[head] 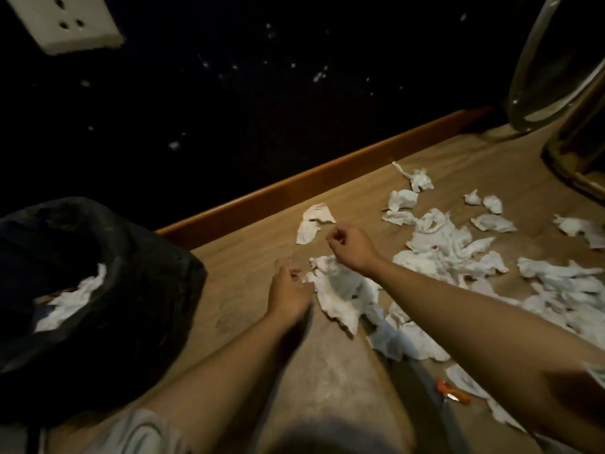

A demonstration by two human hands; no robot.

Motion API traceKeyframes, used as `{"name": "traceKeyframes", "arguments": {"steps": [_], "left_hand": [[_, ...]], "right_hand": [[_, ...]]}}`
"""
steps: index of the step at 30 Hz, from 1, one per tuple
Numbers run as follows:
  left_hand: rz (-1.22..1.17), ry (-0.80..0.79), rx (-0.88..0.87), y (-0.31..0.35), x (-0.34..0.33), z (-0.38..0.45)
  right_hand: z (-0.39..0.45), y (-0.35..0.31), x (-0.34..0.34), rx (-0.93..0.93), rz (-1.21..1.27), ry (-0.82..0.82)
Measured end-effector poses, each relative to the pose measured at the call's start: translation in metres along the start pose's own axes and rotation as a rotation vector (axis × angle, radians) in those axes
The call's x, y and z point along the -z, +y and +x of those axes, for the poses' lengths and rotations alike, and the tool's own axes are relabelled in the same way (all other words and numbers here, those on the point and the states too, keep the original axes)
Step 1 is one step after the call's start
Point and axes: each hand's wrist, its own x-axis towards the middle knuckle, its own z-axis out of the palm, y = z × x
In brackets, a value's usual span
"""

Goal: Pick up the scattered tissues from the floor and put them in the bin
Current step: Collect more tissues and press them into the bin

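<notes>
Several crumpled white tissues lie scattered on the brown floor to the right. A large crumpled tissue lies in front of me between my hands. My left hand pinches its left edge with closed fingers. My right hand hovers over its top edge with fingers curled shut; nothing shows in them. A flatter tissue lies just beyond that hand. The bin, lined with a black bag, stands at the left with some tissue inside.
A wooden skirting board runs along a dark wall with a white socket. A round metal-framed object and a furniture base stand at the top right. An orange wrapper lies near my knee.
</notes>
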Motion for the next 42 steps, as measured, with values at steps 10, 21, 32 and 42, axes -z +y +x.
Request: {"name": "traceKeyframes", "arguments": {"steps": [10, 21, 32, 42], "left_hand": [[0.793, -0.444, -0.516, -0.045, -0.062, 0.019], [0.559, -0.086, -0.546, -0.109, -0.017, -0.028], [0.303, 0.205, -0.226, -0.076, 0.012, -0.026], [0.194, -0.029, -0.293, -0.047, -0.032, -0.008]], "right_hand": [[-0.058, 0.116, -0.005, 0.137, -0.411, -0.157], [-0.100, 0.129, -0.026, 0.426, -0.347, -0.256], [-0.086, 0.096, -0.006, 0.260, -0.164, 0.062], [-0.086, 0.076, -0.027, 0.292, -0.543, -0.267]]}}
